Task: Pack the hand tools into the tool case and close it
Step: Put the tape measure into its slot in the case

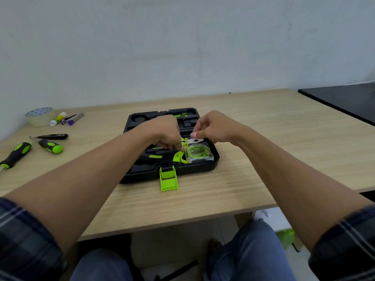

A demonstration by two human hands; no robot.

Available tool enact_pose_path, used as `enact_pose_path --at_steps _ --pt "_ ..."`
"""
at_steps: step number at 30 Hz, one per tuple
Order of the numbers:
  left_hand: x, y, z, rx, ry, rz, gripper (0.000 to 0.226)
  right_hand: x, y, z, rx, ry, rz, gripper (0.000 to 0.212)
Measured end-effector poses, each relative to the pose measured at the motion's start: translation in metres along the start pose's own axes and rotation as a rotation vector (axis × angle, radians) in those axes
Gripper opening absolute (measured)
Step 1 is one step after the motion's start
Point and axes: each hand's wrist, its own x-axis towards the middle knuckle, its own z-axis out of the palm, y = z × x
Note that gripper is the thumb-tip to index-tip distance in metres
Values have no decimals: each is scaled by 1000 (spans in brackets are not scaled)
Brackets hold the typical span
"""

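While both hands pinch pliers (195, 141) over tool case (211, 159), pliers nose points right, axis crosswise.

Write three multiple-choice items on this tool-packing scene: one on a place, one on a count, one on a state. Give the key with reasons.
1. Where does the tape measure sit?
A. In the case's near right corner
B. Beside the tape roll
C. On the floor

2. How many green-and-black screwdrivers lie on the table left of the case?
A. None
B. Two
C. Five

3. The case is:
A. Shut and latched
B. Open
C. Upside down

Key: 1 A, it lies in its slot there. 2 B, one and another lie there. 3 B, its moulded slots show.
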Motion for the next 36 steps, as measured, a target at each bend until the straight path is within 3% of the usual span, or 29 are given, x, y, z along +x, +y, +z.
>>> enact_pose_path --at_steps 11,20,27,36 --pt "5 -4 7 -45 121 -7 24 1 4 4 -35 32 20 12" --pt "-1 -3 0 -31 -105 -37 20 9 0 10 -47 -32 -12 16" --pt "0 2 2 -54 -50 -14 13 9 1 10 -62 -13 -3 16" --pt "-6 -40 -23 -135 178 -45 29 22 -21 11 -128 51 -37 14"
